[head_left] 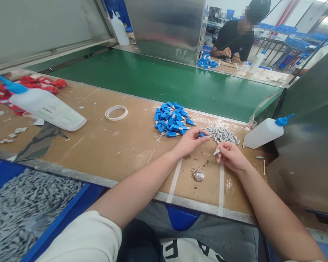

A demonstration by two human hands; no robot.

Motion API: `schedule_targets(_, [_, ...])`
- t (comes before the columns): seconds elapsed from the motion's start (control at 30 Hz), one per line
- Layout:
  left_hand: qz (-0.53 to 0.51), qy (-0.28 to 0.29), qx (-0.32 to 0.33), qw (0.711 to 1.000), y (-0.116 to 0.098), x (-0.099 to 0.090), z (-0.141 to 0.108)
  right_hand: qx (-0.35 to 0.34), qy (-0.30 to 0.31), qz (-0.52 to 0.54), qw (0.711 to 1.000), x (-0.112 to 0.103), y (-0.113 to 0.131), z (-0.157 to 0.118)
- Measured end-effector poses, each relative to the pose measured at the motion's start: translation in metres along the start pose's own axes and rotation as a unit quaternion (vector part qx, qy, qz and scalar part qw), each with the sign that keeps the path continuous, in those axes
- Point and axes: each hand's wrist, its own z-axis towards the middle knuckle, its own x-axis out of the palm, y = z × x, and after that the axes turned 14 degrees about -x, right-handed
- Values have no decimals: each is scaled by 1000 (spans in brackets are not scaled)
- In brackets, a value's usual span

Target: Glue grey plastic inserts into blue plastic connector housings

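Note:
My left hand (192,141) is closed on a small blue part (202,134), just right of a heap of blue parts (171,118) with pale tips. Between the fingertips of my right hand (229,154) is a small light grey piece (217,151). Behind my hands lies a pile of grey pieces (223,134). A small shiny round dish (198,175) sits on the brown tabletop (136,145) in front of my hands, with drops and specks around it, between two pale tape strips.
A white bottle (264,133) leans at the right, another (49,107) at the left near red parts (51,83). A tape roll (116,113) lies mid-left. Beyond runs a green belt (153,80); across it a person (232,40) works. A bin of grey pieces (30,203) stands lower left.

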Motion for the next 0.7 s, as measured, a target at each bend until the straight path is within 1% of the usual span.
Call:
schedule_targets(0.1, [-18,-16,-27,999,3,-1,3,-42,-73,24,996,-2,0,5])
schedule_targets(0.2, [-56,15,-63,996,2,-1,1,-62,-108,34,992,-3,0,9])
schedule_targets(0.3, [-51,50,-94,993,-1,-1,-2,-75,-139,27,987,0,-1,9])
schedule_targets(0.37, [-42,55,-116,991,-1,0,-3,-104,-157,1,982,4,-2,7])
schedule_targets(0.47, [-29,51,-145,988,1,2,-4,-164,-173,-85,967,10,-3,3])
schedule_targets(0.53, [1,49,-153,987,2,5,-4,-192,-179,-135,955,13,-3,0])
schedule_targets(0.63, [63,46,-153,985,1,7,-6,-204,-170,-164,950,16,-3,-1])
schedule_targets(0.7, [85,47,-152,983,0,9,-7,-202,-164,-177,949,16,-4,0])
